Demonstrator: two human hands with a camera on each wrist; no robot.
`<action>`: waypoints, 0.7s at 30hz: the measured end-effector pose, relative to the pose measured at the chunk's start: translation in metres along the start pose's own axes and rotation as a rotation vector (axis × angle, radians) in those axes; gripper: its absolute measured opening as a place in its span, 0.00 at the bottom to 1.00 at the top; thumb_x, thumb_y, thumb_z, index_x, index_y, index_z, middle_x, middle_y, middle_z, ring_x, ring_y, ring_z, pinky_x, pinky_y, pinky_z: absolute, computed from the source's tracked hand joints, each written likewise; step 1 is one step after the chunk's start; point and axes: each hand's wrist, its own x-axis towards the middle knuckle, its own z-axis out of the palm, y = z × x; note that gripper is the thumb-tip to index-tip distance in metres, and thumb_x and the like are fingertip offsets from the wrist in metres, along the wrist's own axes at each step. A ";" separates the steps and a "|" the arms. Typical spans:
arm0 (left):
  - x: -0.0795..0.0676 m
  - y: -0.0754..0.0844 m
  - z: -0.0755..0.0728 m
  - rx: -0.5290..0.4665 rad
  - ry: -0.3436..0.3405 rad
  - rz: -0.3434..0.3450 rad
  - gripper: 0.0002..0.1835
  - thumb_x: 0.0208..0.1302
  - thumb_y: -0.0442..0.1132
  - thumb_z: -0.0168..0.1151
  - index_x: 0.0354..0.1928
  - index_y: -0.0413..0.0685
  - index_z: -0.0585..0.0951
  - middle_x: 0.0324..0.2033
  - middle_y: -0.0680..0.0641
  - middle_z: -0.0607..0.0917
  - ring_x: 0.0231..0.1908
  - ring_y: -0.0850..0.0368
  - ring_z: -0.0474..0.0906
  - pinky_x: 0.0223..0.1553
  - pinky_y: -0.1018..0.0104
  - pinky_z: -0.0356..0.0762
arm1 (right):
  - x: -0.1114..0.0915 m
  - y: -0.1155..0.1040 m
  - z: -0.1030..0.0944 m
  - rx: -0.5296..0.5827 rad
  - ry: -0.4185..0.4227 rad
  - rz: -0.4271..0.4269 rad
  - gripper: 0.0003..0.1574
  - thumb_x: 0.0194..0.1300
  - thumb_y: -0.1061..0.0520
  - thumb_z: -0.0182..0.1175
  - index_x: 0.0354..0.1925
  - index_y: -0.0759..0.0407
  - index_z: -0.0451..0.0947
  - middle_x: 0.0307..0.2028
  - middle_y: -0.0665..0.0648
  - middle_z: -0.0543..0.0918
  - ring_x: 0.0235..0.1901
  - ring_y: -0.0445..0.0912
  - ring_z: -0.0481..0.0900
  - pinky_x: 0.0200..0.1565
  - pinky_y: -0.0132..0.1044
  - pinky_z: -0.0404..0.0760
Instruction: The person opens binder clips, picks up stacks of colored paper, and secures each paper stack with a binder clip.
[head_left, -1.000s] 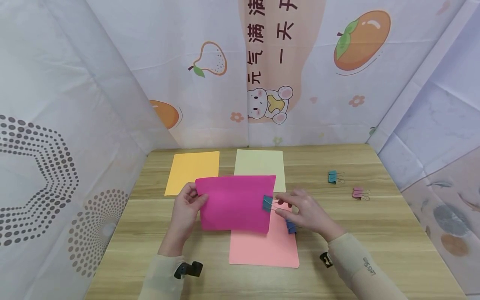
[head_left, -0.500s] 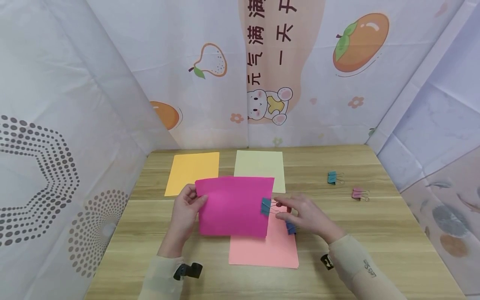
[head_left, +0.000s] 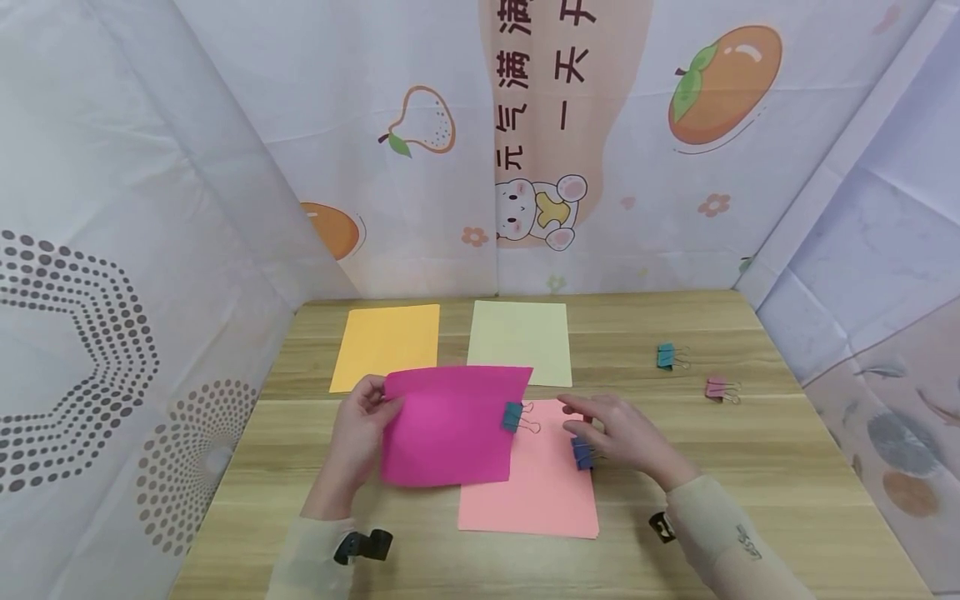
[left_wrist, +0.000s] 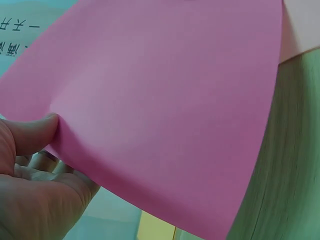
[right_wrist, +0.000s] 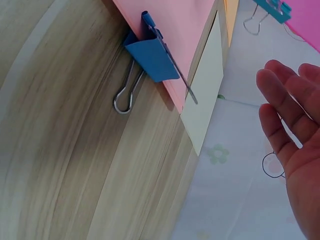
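Observation:
A magenta paper sheet or thin stack (head_left: 450,429) is held up by my left hand (head_left: 360,429), which pinches its left edge between thumb and fingers. On the sheet's right edge sits a teal binder clip (head_left: 513,417), its wire handles pointing right. Apart from the clip, my right hand (head_left: 618,433) hovers with relaxed fingers and nothing between them, as the right wrist view also shows. Beneath the magenta paper lies a pink paper stack (head_left: 536,500), partly covered. A blue binder clip (right_wrist: 155,60) grips the pink stack's right edge.
Orange paper (head_left: 390,342) lies at the back left of the wooden table (head_left: 750,500), pale green paper (head_left: 521,333) at the back middle. Another teal binder clip (head_left: 665,357) and a pink binder clip (head_left: 715,388) lie at the right. A printed curtain (head_left: 420,208) hangs behind.
My right hand has come away from the teal clip's handles. My left hand has shifted the magenta paper, clip attached, left and lower; more of the pink stack shows.

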 end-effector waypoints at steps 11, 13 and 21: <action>0.002 -0.003 -0.018 0.145 0.019 -0.095 0.12 0.75 0.30 0.56 0.56 0.39 0.74 0.50 0.42 0.80 0.47 0.52 0.77 0.45 0.64 0.80 | -0.010 0.012 -0.007 -0.010 0.043 0.010 0.25 0.72 0.56 0.63 0.64 0.60 0.79 0.45 0.52 0.89 0.34 0.34 0.76 0.36 0.37 0.79; 0.003 -0.005 -0.021 0.168 0.025 -0.120 0.12 0.75 0.31 0.56 0.57 0.39 0.74 0.51 0.41 0.80 0.46 0.52 0.77 0.44 0.63 0.79 | -0.011 0.015 -0.008 -0.015 0.062 -0.002 0.24 0.72 0.58 0.63 0.64 0.61 0.79 0.45 0.53 0.89 0.33 0.34 0.76 0.35 0.35 0.78; 0.005 -0.012 -0.032 0.239 0.042 -0.157 0.15 0.75 0.31 0.56 0.60 0.40 0.72 0.57 0.38 0.79 0.50 0.51 0.77 0.46 0.64 0.77 | -0.016 0.020 -0.012 -0.045 0.101 0.019 0.25 0.72 0.58 0.63 0.65 0.59 0.79 0.47 0.53 0.89 0.38 0.39 0.83 0.39 0.44 0.83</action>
